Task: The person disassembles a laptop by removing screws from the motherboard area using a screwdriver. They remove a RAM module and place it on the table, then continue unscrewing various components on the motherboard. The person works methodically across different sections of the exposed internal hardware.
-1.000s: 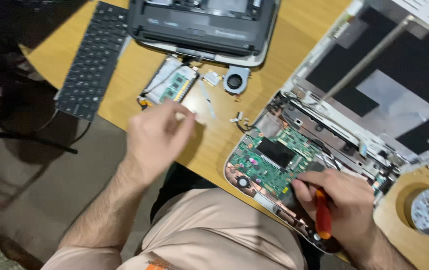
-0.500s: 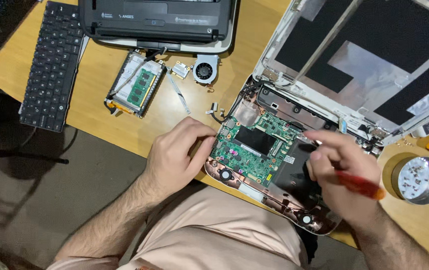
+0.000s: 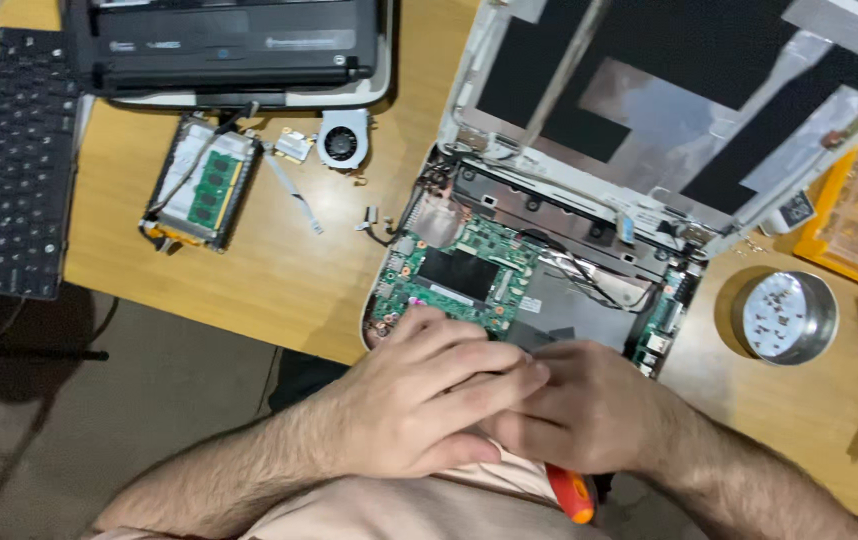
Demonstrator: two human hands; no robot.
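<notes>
Wooden desk [image 3: 279, 280] bearing an opened laptop [image 3: 509, 280] — left hand [image 3: 419, 400] lying flat over right hand [image 3: 589, 415], which is gripping an orange-handled screwdriver [image 3: 571, 495] at the near edge; steady downward pressure is helping keep the tip seated.

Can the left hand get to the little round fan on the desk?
Probably yes. The left hand rests on the open laptop's green board, and the small fan lies loose on bare wood up and to its left, with nothing piled between them.
</notes>
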